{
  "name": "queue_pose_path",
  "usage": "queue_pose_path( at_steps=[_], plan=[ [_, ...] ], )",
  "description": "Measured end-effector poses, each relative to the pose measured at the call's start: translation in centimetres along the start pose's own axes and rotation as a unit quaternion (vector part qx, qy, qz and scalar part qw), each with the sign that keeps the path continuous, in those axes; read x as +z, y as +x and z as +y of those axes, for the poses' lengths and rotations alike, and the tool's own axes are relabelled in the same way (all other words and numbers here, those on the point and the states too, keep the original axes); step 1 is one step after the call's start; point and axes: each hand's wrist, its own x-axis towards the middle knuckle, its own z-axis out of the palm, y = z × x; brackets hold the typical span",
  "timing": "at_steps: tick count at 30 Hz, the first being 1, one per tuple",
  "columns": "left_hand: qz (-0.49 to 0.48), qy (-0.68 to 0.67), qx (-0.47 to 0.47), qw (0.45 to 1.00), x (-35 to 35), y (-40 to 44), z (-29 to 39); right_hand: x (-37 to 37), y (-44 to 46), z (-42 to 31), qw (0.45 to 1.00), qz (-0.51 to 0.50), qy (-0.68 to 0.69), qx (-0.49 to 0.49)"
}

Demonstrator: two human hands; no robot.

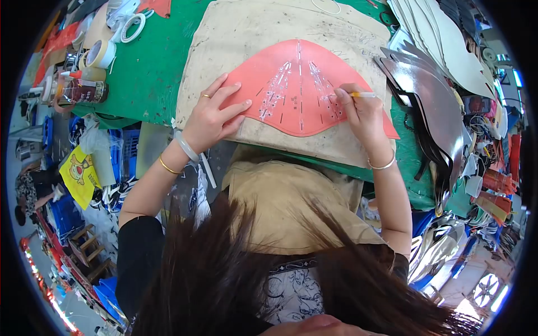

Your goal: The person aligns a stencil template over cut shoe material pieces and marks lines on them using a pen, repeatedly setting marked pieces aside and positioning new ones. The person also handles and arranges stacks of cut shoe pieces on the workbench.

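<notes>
A curved red-pink template or pattern piece (287,120) lies flat on a beige sheet (218,50). It has slots, small holes and shiny whitish marks in two slanting bands. My left hand (216,109) rests at its left edge, fingers spread, some fingertips on the red piece. Over its right side, my right hand (361,112) is closed around a thin pen (363,94) with a yellow and white barrel. The pen's tip is hidden by my fingers, so I cannot tell if it touches the piece.
The green table (162,73) extends under the beige sheet. Rolls of tape (101,54) and a glass jar (84,91) stand at the left. Stacked dark glossy pieces (431,106) and pale sheets (443,45) lie at the right. A tan cloth (291,196) covers my lap.
</notes>
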Motion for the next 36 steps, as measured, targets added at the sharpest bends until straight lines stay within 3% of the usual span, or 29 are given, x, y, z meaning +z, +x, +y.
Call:
queue_pose_path(
  at_steps=[14,17,20,21,33,36],
  plan=[
    [0.01,-0.002,0.003,1.0,0.1,0.1,0.0,1.2,0.5,-0.7,0.999,-0.016,0.026,0.008],
    [0.005,-0.001,0.001,1.0,0.0,0.0,0.0,3.0,1.4,-2.0,0.992,-0.032,0.111,-0.048],
    [-0.007,-0.003,-0.005,1.0,-0.1,0.0,0.0,4.7,2.1,-2.9,0.989,-0.079,0.087,-0.088],
    [-0.007,-0.003,-0.006,1.0,-0.1,0.0,0.0,4.3,2.4,-3.6,0.988,-0.128,0.067,-0.044],
    [0.013,0.008,0.004,1.0,0.1,0.1,-0.1,5.3,3.5,-3.4,0.986,-0.092,0.064,-0.122],
    [0.002,-0.002,-0.003,1.0,-0.1,0.1,0.1,4.9,4.0,-4.3,0.985,-0.142,0.05,-0.082]
  ],
)
